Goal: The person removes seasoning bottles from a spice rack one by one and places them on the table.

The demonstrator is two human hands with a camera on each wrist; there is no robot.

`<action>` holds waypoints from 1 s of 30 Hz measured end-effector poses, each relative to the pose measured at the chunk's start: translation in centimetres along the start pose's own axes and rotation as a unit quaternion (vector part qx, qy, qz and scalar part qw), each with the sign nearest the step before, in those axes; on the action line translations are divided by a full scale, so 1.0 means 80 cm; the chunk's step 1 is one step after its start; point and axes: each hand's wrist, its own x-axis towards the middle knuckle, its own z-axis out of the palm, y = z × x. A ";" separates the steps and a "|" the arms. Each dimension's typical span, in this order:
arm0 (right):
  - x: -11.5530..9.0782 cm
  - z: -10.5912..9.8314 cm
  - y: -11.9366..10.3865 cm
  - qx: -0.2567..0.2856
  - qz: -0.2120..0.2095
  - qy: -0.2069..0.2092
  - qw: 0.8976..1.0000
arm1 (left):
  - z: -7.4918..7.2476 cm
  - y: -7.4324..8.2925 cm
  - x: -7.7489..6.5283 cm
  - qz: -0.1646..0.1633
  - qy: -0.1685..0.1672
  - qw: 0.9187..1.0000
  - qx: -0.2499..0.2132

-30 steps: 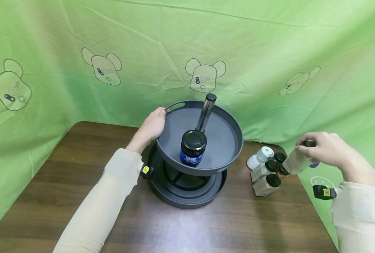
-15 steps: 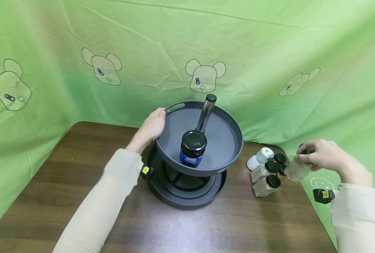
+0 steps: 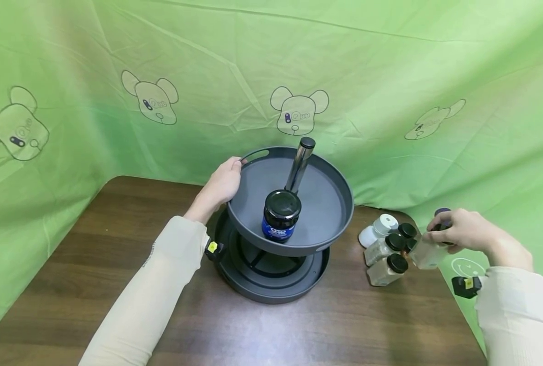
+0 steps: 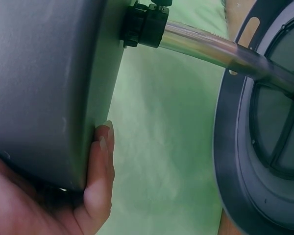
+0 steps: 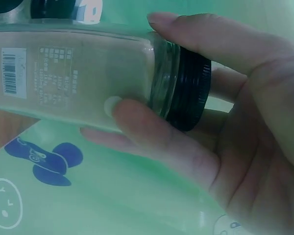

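On the left of a grey two-tier round tray stand, my left hand (image 3: 222, 184) grips the upper tray (image 3: 326, 203) at its cut-out handle. In the left wrist view, fingers curl under that tray's edge. The lower tray (image 3: 271, 296) rests on the table. A dark-lidded jar with a blue label (image 3: 279, 223) stands on the upper tray before the metal pole (image 3: 298, 170). My right hand (image 3: 475, 234) holds a clear glass spice jar (image 5: 88, 81) around its neck and black lid, pale contents inside. Its base is low by the other jars; I cannot tell whether it touches the table.
Close to the held jar stand a white-capped bottle (image 3: 375, 233) and several black-lidded jars (image 3: 387, 269). A green printed cloth (image 3: 216, 76) hangs behind and along both sides of the brown wooden table (image 3: 198, 325).
My right hand has come down with the spice jar, bringing it lower and more upright beside the other jars at the table's right edge. My left hand keeps its grip on the upper tray.
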 end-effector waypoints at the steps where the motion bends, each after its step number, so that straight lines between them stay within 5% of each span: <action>1: 0.000 0.001 0.001 -0.002 0.002 -0.002 1.000 | 0.000 0.000 0.000 0.000 0.000 1.000 -0.001; 30: 0.015 0.025 0.011 0.026 0.011 -0.026 0.999 | 0.001 0.000 0.001 -0.006 0.005 1.000 -0.002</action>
